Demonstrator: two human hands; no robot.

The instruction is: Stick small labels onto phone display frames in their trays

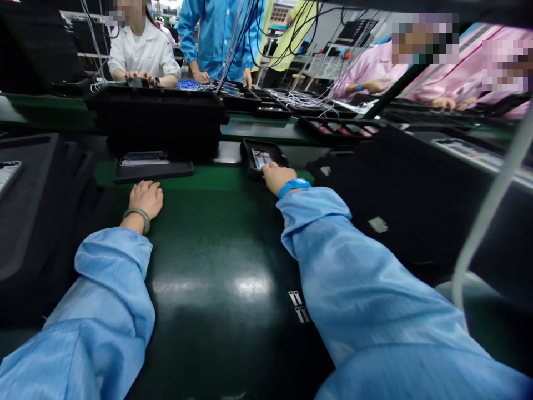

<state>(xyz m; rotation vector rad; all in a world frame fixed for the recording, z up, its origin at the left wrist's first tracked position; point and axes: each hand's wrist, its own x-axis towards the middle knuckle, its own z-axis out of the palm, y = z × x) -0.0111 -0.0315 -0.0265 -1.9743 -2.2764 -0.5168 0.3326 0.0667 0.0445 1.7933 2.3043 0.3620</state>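
Two bare hands lie forward on a glossy dark green tabletop [216,244], both coming out of light blue sleeves [341,278]. The left hand [145,199] rests palm down and relaxed on the green surface, holding nothing, with a pale green bangle [136,218] on its wrist. The right hand [275,179], wearing a blue wristband [295,187], stretches further out, and its fingers [266,171] touch the near edge of a small black tray [250,158]. A flat device with a bright, colourful face [262,158] lies in that tray, just past the fingertips; whether the hand has actual hold of the tray or device, I cannot tell.

Just left of the tray, a wider black tray [154,173] holds a flat, pale item [144,159], and a bulky black case [158,116] stands behind it. Black padded mats [395,194] flank the hands on both sides. Further along the bench, more black trays [241,100] sit among tangled cables [300,99]. Co-workers in a white coat [141,55], blue coat [220,39] and pink coats [370,75] stand or sit beyond, their own hands at work.
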